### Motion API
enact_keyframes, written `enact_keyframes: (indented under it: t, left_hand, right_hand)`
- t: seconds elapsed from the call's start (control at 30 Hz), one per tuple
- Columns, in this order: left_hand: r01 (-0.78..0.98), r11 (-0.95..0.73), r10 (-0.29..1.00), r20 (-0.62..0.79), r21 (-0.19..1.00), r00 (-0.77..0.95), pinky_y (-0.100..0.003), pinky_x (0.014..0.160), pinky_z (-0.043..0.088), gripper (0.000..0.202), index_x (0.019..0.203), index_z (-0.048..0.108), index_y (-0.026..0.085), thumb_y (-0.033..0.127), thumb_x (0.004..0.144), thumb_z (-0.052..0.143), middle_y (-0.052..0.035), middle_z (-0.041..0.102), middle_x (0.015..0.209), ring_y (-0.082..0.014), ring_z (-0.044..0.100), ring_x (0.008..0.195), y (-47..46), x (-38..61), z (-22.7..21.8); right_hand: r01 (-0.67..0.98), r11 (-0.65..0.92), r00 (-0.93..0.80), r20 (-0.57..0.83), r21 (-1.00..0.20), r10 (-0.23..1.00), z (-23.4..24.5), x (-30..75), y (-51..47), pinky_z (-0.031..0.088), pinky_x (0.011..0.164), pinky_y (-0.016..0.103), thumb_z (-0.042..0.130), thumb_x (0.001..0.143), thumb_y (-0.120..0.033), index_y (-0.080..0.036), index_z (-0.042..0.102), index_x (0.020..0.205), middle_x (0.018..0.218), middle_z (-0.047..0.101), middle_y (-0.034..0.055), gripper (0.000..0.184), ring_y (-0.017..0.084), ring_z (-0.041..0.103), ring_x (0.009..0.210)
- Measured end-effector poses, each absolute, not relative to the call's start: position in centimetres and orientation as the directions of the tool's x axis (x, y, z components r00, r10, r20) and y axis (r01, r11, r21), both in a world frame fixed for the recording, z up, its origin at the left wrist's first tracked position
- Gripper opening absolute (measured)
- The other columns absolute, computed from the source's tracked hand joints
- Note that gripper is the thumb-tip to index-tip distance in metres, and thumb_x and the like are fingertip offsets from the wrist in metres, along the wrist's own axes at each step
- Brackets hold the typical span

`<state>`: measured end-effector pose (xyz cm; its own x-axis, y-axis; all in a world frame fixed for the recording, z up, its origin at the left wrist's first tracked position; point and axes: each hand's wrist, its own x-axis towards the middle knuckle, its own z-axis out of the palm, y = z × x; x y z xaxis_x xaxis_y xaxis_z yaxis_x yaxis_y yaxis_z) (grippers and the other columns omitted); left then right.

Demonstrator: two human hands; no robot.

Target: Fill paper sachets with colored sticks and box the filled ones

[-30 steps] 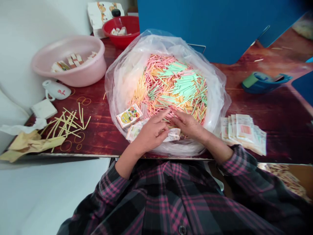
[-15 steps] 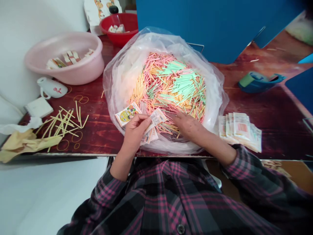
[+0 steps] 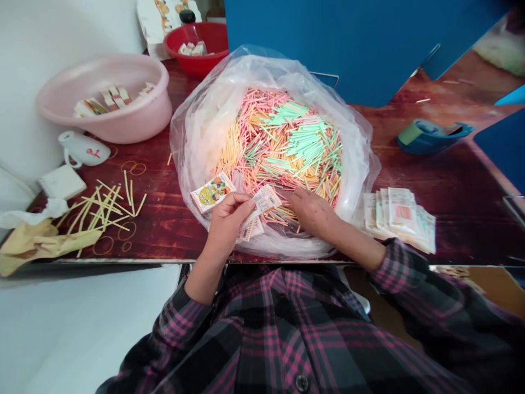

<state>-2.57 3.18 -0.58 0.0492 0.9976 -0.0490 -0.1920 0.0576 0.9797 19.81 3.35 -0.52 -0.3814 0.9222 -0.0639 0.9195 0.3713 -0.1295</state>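
Pinching printed slips (image 3: 264,200), left fingers (image 3: 241,203) closed

Plastic bag (image 3: 192,137) of matchsticks (image 3: 283,142) on table (image 3: 463,219)

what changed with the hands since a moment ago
The left hand has risen and taken hold of a printed paper packet, lifting it above the coloured sticks. The right hand stayed low on the sticks; the stack of packets and pink basin stayed put.

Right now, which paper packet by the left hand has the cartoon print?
The yellow-green packet, just left of the left hand; the pale packet at that hand's fingertips shows only faint small print.
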Motion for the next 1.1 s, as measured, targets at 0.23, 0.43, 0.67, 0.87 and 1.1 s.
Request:
enact_keyframes:
  t: [0.23, 0.43, 0.67, 0.87, 1.1]
  left_hand:
    - [0.065, -0.253, 0.919, 0.219, 0.965, 0.327, -0.048, 0.112, 0.049, 0.016, 0.077, 0.070, 0.022, 0.035, 0.087, 0.073, -0.0079, 0.071, 0.136, -0.0276, 0.063, 0.130, 2.9, -3.0, 1.2]
    - [0.159, -0.438, 0.750, 0.262, 0.885, 0.607, -0.052, 0.121, 0.039, 0.016, 0.079, 0.068, 0.022, 0.027, 0.094, 0.064, -0.0084, 0.049, 0.163, -0.0283, 0.046, 0.152, 2.7, -0.3, 2.8]
    - [0.120, -0.244, 0.889, 0.172, 0.962, 0.425, -0.050, 0.116, 0.044, 0.015, 0.081, 0.070, 0.022, 0.032, 0.092, 0.069, -0.0113, 0.065, 0.146, -0.0290, 0.057, 0.140, 2.8, -0.4, 0.9]
    - [-0.191, 0.009, 0.992, 0.016, 0.982, 0.126, -0.037, 0.090, 0.057, 0.027, 0.080, 0.068, 0.021, 0.044, 0.078, 0.082, -0.0033, 0.074, 0.101, -0.0192, 0.070, 0.098, 3.5, -1.0, -0.6]
    - [-0.389, 0.140, 0.984, -0.086, 0.911, 0.154, -0.033, 0.090, 0.054, 0.032, 0.076, 0.067, 0.020, 0.038, 0.067, 0.092, 0.0006, 0.070, 0.099, -0.0132, 0.065, 0.090, 3.4, -0.8, -0.3]
  right_hand:
    - [0.781, 0.213, -0.223, 0.056, -0.587, 0.973, -0.1, 20.6, 4.0, 0.047, 0.072, 0.031, 0.041, 0.105, -0.037, -0.020, 0.060, 0.090, 0.081, 0.065, 0.0037, 0.030, 0.019, 0.060, 0.074]
    - [0.504, 0.277, -0.329, 0.115, -0.818, 0.937, 0.8, 20.2, 2.9, 0.047, 0.069, 0.029, 0.045, 0.100, -0.043, -0.023, 0.055, 0.088, 0.079, 0.059, -0.0007, 0.026, 0.016, 0.055, 0.073]
    - [0.440, 0.253, -0.195, 0.183, -0.862, 0.964, 0.5, 19.3, 3.7, 0.046, 0.072, 0.031, 0.050, 0.097, -0.053, -0.023, 0.050, 0.077, 0.074, 0.056, -0.0005, 0.036, 0.016, 0.053, 0.072]
    - [0.387, 0.191, -0.057, 0.184, -0.902, 0.981, -0.8, 19.6, 3.1, 0.050, 0.084, 0.035, 0.051, 0.098, -0.044, -0.022, 0.061, 0.089, 0.085, 0.067, 0.0026, 0.026, 0.018, 0.063, 0.083]
    - [0.321, 0.171, 0.005, 0.182, -0.931, 0.983, -0.9, 20.4, 2.4, 0.053, 0.091, 0.039, 0.057, 0.097, -0.050, -0.023, 0.067, 0.089, 0.089, 0.073, 0.0033, 0.030, 0.020, 0.068, 0.089]
